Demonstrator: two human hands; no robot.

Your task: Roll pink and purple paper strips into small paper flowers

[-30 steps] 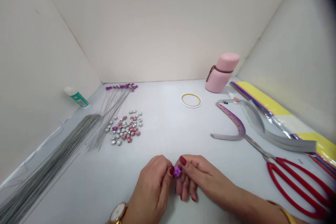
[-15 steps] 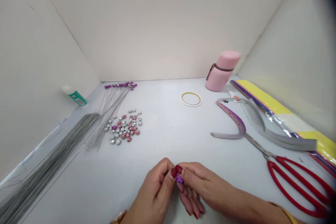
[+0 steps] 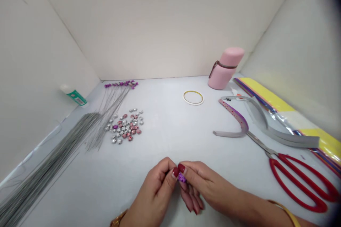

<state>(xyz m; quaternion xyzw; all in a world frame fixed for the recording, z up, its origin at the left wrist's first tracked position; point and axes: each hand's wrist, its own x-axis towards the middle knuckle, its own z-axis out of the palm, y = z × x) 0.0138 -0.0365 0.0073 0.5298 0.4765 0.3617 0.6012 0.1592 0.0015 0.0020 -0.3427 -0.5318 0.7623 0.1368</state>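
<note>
A small folded piece of shiny purple paper strip (image 3: 182, 177) sits between the fingertips of both hands at the bottom middle. My left hand (image 3: 161, 183) is closed, its thumb and bent forefinger pinching the piece's left end. My right hand (image 3: 200, 180) pinches it from the other side with thumb and forefinger, the other fingers curled below. Much of the piece is hidden by the fingers. Beyond my left hand lies a loose pile of small silver, pink and purple folded paper stars (image 3: 125, 127).
Grey wires (image 3: 61, 149) lie at left, near purple-tipped stems (image 3: 121, 85) and a green-white glue bottle (image 3: 77, 97). A tape roll (image 3: 193, 104) and pink flask (image 3: 225, 69) stand behind. Rightward are paper strips (image 3: 234, 113), red-handled scissors (image 3: 295, 177) and packaged coloured paper (image 3: 282, 110).
The camera view has shifted slightly, so the table's things appear a little higher. Both hands keep their pinch on the purple piece, with only slight finger movement.
</note>
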